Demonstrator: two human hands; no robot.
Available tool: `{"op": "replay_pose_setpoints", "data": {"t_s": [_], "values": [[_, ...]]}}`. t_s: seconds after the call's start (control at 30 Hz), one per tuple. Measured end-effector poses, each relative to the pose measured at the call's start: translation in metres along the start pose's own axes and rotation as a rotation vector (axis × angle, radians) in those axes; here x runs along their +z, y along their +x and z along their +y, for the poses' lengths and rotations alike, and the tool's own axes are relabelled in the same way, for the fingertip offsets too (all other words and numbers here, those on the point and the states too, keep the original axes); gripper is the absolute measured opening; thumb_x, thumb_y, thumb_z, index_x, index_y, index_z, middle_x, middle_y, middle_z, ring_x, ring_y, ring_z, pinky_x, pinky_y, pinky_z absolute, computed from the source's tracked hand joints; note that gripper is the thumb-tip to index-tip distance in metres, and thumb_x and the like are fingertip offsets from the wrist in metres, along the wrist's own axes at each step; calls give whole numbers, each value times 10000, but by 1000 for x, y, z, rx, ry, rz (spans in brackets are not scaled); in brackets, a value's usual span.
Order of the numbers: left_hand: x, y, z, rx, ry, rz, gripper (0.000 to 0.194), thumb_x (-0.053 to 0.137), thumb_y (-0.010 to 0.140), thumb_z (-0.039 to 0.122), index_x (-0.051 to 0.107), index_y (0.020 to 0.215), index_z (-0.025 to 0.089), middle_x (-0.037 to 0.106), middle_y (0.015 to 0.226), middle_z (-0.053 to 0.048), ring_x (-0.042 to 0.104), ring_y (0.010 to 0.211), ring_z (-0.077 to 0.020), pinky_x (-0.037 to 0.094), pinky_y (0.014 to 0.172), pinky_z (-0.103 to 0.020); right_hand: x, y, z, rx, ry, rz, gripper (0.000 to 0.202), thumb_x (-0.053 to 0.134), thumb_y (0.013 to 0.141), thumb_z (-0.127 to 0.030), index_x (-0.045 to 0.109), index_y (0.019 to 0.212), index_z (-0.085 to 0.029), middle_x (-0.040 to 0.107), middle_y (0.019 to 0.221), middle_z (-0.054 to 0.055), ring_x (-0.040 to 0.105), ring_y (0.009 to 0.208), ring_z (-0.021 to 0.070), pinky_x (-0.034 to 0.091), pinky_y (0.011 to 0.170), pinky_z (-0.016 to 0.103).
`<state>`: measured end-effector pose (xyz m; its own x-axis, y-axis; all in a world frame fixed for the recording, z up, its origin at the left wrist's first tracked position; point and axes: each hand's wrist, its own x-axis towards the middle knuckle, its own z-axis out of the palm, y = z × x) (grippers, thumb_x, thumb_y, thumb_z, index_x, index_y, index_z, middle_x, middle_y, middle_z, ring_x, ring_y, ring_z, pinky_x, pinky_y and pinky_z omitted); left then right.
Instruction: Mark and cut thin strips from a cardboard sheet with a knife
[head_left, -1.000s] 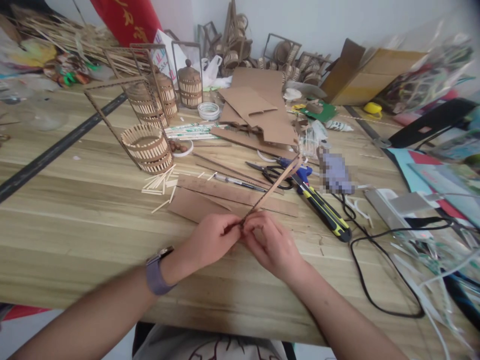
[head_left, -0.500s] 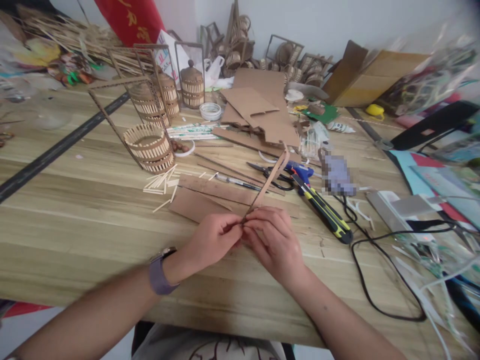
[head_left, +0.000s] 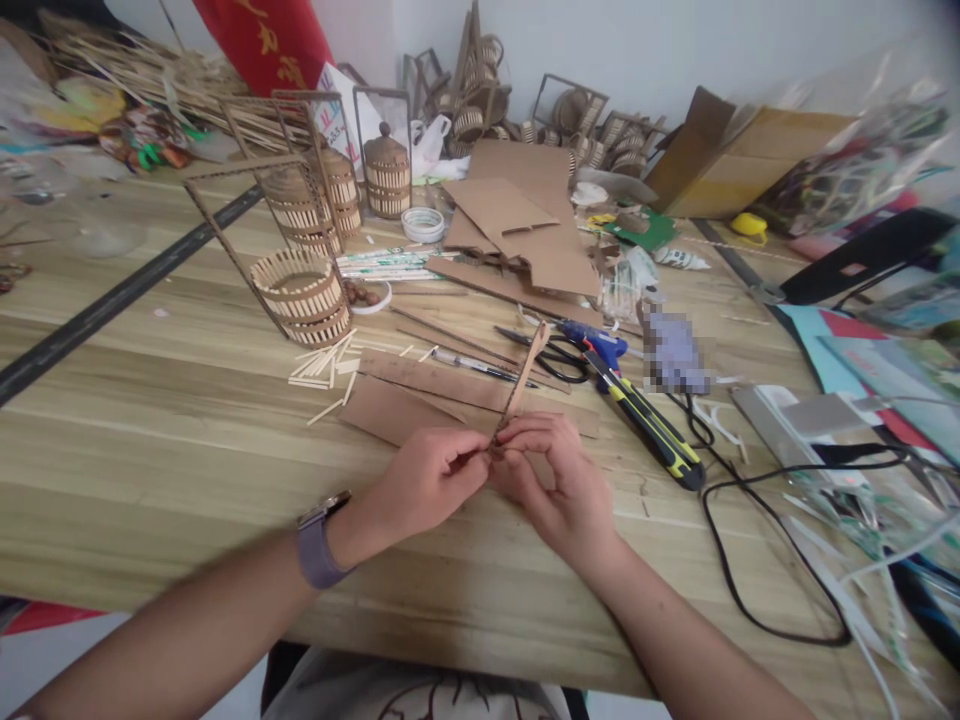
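A thin brown cardboard strip (head_left: pixel 523 375) rises from between my fingertips and leans to the upper right. My left hand (head_left: pixel 431 478) pinches its lower end, with a watch on the wrist. My right hand (head_left: pixel 559 480) pinches the strip just beside it, and the fingertips of both hands nearly touch. The strip's lowest part is hidden by the fingers. Beyond my hands, flat cardboard pieces (head_left: pixel 397 408) lie on the wooden table (head_left: pixel 187 480), with a pen (head_left: pixel 480 366) across them.
Slatted baskets (head_left: pixel 300 295) with tall handles stand at the left, near short sticks (head_left: pixel 322 370). Scissors (head_left: pixel 559 360), a blue glue gun (head_left: pixel 600 340) and a yellow-black cutter (head_left: pixel 652 425) lie right of centre. A black cable (head_left: pixel 720 570) loops at the right. Cardboard sheets (head_left: pixel 525 210) lie behind.
The strip's raised part has dropped lower and now looks shorter and straighter above my fingers. My right hand has shifted slightly; my left hand stays nearly in place.
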<state>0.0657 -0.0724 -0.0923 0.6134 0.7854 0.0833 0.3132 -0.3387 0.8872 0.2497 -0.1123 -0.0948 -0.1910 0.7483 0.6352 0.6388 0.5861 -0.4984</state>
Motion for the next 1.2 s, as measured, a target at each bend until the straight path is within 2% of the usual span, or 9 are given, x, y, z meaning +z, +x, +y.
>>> {"op": "replay_pose_setpoints", "data": {"t_s": [0.23,0.43,0.63,0.97,1.07,1.2], "values": [[3,2,2,-121,-247,-58,229,483,933,326,543,760,189,553,665,24,505,599,-127,379,539,-227,2,-1,0,-90,-23,1,165,599,944,-125,636,1009,-272,763,967,46,704,936,228,528,842,427],[6,5,2,-203,-484,-83,179,512,875,289,575,746,182,585,649,27,560,603,-128,454,592,-240,4,-2,-2,-136,-23,5,205,617,926,-88,619,1043,-257,761,969,65,718,982,234,562,835,420],[10,2,0,-225,-434,-11,197,477,826,263,540,656,187,533,577,38,511,550,-116,396,540,-230,5,-3,-4,-93,5,12,209,599,924,-97,633,1036,-270,768,957,46,729,947,233,551,830,420],[4,0,-1,-124,-147,8,244,450,858,314,478,643,202,476,583,33,466,560,-121,335,522,-233,5,-5,0,95,148,3,103,567,981,-173,584,971,-274,739,925,23,711,922,199,562,816,377],[6,0,1,-130,-212,-12,244,462,893,348,532,718,193,519,627,25,493,581,-130,364,530,-236,6,-5,0,82,136,13,114,578,973,-161,585,975,-275,737,945,23,707,936,195,567,820,369],[7,1,1,-160,-325,-47,284,477,943,395,553,765,188,563,655,17,538,599,-138,409,557,-242,7,-4,-1,-10,86,4,146,588,959,-130,596,1011,-266,736,948,42,708,948,205,577,817,379]]}}
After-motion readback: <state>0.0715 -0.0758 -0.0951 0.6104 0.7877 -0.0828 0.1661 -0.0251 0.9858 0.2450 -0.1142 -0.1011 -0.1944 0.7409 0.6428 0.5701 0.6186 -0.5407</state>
